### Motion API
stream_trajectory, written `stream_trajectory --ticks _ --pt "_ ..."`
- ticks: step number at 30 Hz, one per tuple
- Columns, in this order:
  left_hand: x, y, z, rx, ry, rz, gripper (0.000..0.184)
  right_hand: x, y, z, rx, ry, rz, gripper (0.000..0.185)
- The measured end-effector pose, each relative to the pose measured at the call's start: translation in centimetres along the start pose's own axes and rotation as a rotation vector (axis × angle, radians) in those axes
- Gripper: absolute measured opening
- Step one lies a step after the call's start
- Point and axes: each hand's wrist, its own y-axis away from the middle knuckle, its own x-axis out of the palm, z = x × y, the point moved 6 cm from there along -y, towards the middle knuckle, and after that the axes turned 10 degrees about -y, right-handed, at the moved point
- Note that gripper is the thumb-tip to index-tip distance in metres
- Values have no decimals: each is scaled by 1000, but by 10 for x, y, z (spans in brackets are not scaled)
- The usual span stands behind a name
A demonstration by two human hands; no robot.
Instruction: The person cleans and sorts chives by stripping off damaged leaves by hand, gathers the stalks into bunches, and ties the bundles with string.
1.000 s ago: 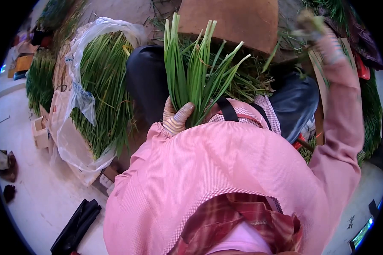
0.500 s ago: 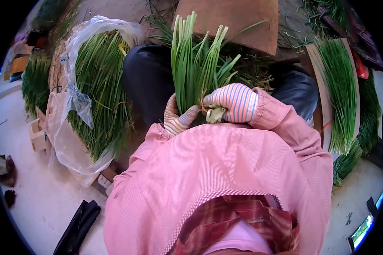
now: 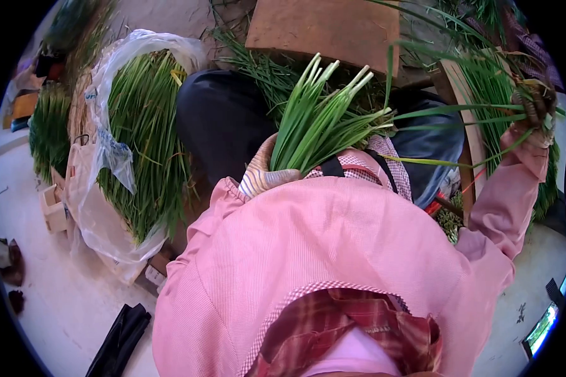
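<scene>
My left hand (image 3: 265, 171), in a striped glove, is wrapped round the lower part of a bunch of green leafy stalks (image 3: 324, 119) in front of my chest. The bunch tilts to the right, its pale ends pointing up and away. Out at the far right, my right hand (image 3: 536, 107) is raised with its fingers closed on several long green leaves (image 3: 462, 113), which trail left towards the bunch. Beneath that arm, more green stalks (image 3: 487, 91) lie on a long board (image 3: 462, 85).
A clear plastic bag (image 3: 100, 188) on the left holds a large heap of green stalks (image 3: 148, 138). Ahead is a brown board (image 3: 324, 31), with loose leaves (image 3: 258, 69) beside it. A black folded item (image 3: 121, 339) lies at the lower left.
My right hand has moved from beside the left hand out to the far right, pulling long leaves along. The bunch in my left hand now tilts further to the right.
</scene>
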Motion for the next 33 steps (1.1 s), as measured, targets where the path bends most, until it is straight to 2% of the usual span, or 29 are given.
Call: stream_trajectory --ticks 1,2,3,4,5,7,8,9,11,12,13,14,15,17,18,20,21,22,24,25,26,27,28,30,31,32,33 --pt "-1 2 0 35 50 -37 77 -5 0 7 -68 128 31 39" --pt "-1 2 0 36 46 -36 77 -7 -3 9 -104 189 46 41" --pt "1 3 -8 123 245 29 72 -10 -6 12 -140 250 58 42" --pt "2 6 -20 212 441 92 67 -6 -15 6 -56 -373 135 40" --pt "-1 13 -25 228 510 56 61 3 -24 2 27 -1001 211 39" --pt "-33 17 -1 182 558 79 45 25 -37 0 90 -1654 305 39" --pt "-36 21 -5 195 639 161 38 35 -45 -17 220 -1329 77 38" --pt "-39 22 -12 315 663 193 36 40 -49 -33 338 -992 -141 37" --pt "-42 29 -19 303 739 240 37 94 -44 44 448 -791 -517 27" --pt "-39 31 -21 267 834 308 38 133 -34 31 591 -923 -456 39" --pt "-35 32 -22 235 869 374 40 175 -28 41 783 -852 -340 38" --pt "-32 33 -21 234 860 375 40 240 -27 42 745 -373 321 41" --pt "-30 33 -19 220 887 349 40 300 -19 49 382 68 854 45" --pt "-25 32 -20 194 890 318 39 338 16 62 256 -91 993 51" --pt "-24 29 -20 186 883 327 39 340 9 68 165 161 859 55" --pt "-14 35 -9 61 799 462 37 336 -10 85 517 -589 806 57" --pt "-16 34 -6 16 759 414 39 337 -16 90 510 -845 777 64" --pt "-15 33 -10 3 752 427 39 327 -19 106 637 -1136 891 69" --pt "-23 26 -26 147 344 109 47 330 -13 115 768 -1793 668 61" --pt "-23 24 -36 198 189 -27 52 339 -15 112 700 -1950 615 63" --pt "-21 21 -40 222 188 18 57 350 -17 103 631 -2107 559 64" --pt "-22 22 -38 154 173 36 63 365 -15 87 821 -2219 501 62" --pt "-23 24 -36 81 153 53 69 328 -20 113 608 -2299 550 58" --pt "-26 24 -30 62 128 36 69 314 -19 111 649 -2264 456 45" --pt "-26 24 -29 61 113 11 69 312 -21 109 601 -2242 510 47" --pt "-25 23 -28 52 112 17 69 306 -15 100 625 -2168 428 51" --pt "-23 22 -30 59 98 54 69 301 -13 99 637 -2137 506 47"
